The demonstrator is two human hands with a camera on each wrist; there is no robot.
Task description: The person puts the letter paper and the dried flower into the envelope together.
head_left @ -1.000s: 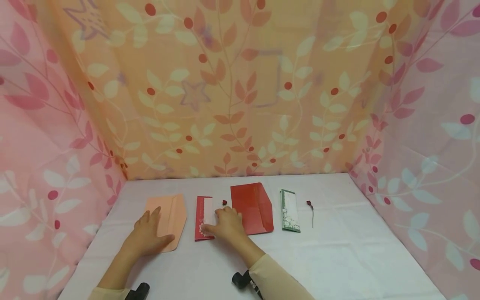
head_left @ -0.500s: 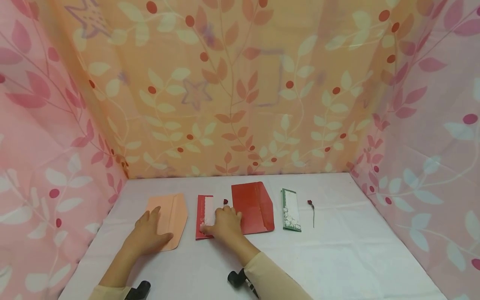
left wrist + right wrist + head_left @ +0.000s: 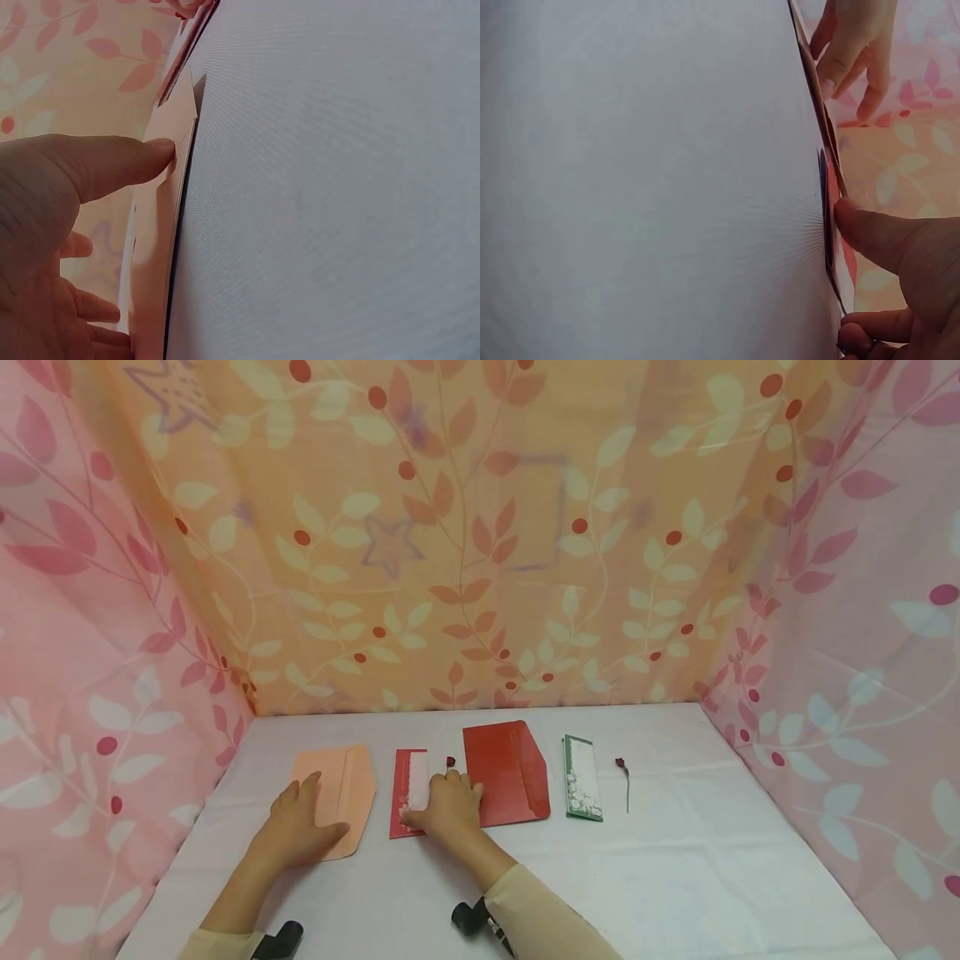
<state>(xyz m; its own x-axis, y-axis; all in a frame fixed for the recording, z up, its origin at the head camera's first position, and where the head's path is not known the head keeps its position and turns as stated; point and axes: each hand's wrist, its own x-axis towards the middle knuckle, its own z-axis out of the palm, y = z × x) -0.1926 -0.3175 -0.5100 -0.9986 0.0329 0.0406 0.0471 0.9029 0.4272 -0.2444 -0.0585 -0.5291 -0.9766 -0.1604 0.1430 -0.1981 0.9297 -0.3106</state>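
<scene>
A peach envelope [image 3: 334,793] lies at the left of the white table, its flap side facing right. My left hand [image 3: 296,822] rests on it, fingers spread and thumb [image 3: 127,163] near its front edge. A red card [image 3: 405,793] with a white floral panel lies right of it. My right hand [image 3: 453,810] is over the card's right edge; its thumb [image 3: 870,232] touches the card, and its fingertips come down beside it, apart from the thumb. Just beyond those fingers shows a small red rose [image 3: 451,762], its stem hidden. A red envelope [image 3: 506,777] lies against the right hand's far side.
Farther right lie a green-edged card [image 3: 582,777] and another small red rose [image 3: 622,777] with a thin stem. Leaf-patterned curtains [image 3: 465,568] enclose the table's [image 3: 675,877] back and sides. Black wrist cameras [image 3: 470,917] are on both forearms.
The head view has shifted slightly. Both hands stay on the same spots, and the right forearm has moved slightly to the left; the cards, envelopes and roses have not visibly moved.
</scene>
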